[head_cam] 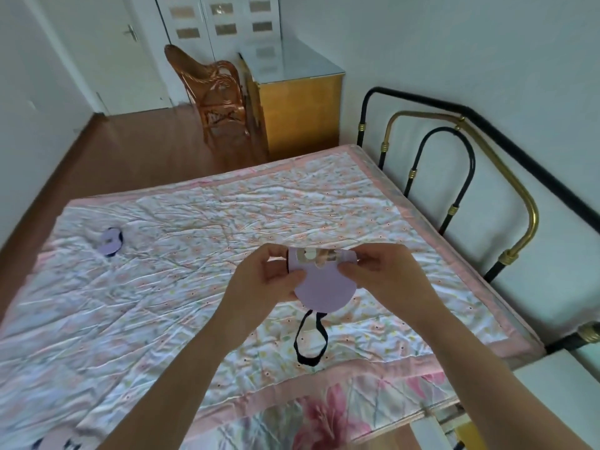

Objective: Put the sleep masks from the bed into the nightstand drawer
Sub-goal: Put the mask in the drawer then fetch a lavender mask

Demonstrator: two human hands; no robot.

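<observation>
Held mask (323, 289): pale lilac, folded over so the lower part reads as a smooth rounded flap. Along its top edge runs a printed strip in cream and brown (the pattern is too blurred to make out). A black elastic strap (310, 341) hangs from its underside in a long loop, the bottom of the loop resting on the quilt (201, 228).

Second mask (111, 243): same lilac, dark strap showing at its edge, lying flat on the quilt far off to the left, well apart from both hands. At the bottom left corner of the view there is another lilac shape with dark marks (56, 441), possibly a third mask, but it is cut off by the frame.

Surroundings: quilt is white with a small floral print and a pink border, much creased. Black and brass metal bed frame (454, 177) along the right side. Beyond the far edge of the bed, a rattan chair (212, 92) stands just beside a yellow wooden cabinet (302, 105) with a glossy top. Nothing lies on the quilt between the hands and the second mask.

Grip: left hand (263, 284) pinches the mask's left edge, thumb on the front face, fingers curled behind. Right hand (378, 274) pinches the upper right end at the printed strip. Both hands closed on it, mask raised above the middle of the bed.
</observation>
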